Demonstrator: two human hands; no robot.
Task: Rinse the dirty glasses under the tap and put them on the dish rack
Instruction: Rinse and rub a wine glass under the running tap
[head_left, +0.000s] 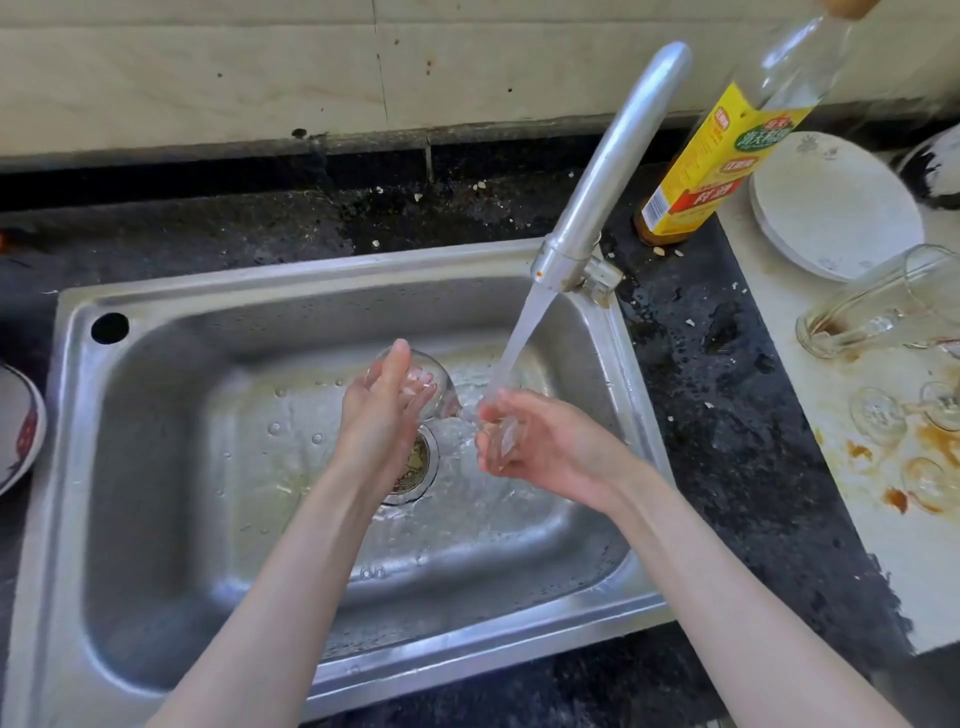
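**Rinsing a stemmed glass at the sink**

Head view. A glass (415, 384) lies sideways over the sink (156, 312) middle, above the drain (415, 467). The left hand (382, 410) cups its bowl with fingers nearly straight; the right hand (524, 441) curls round what appears to be its foot, where the stream from the tap (613, 166) lands. Judged thin, light, brittle and slippery when wet; best held at bowl and foot together, sparing the stem. On the board (810, 415) right of the sink: a tumbler (872, 306) on its side and more glasses (878, 415) among brown stains, plates (831, 208) behind. A bottle (696, 171) stands just beside the tap. No rack is in view; the tap crowds any lift rightward.
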